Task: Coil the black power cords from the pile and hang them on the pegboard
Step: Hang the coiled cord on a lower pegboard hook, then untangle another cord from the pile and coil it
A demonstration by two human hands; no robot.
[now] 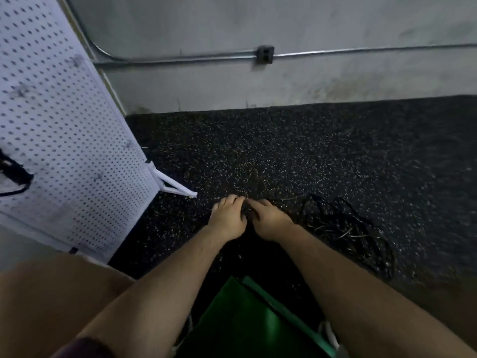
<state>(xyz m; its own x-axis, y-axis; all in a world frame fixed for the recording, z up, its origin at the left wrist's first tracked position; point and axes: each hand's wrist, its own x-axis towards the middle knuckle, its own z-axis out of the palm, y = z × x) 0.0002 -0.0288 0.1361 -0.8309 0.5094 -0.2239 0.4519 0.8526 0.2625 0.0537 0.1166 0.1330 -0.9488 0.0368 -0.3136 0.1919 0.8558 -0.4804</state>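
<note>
**Cord pile on the floor, hands at its edge**

Black power cords (343, 223): thin, matte, lying in loose tangled loops on the dark speckled floor (309, 151). Just left of the pile are the right hand (268, 220) and left hand (227, 218), fingertips nearly meeting and fingers bent down. Whether they hold a cord cannot be told in the blur. Farther left of the pile stands a white perforated pegboard (64, 125) with one black cord (15, 177) hanging on it.
</note>
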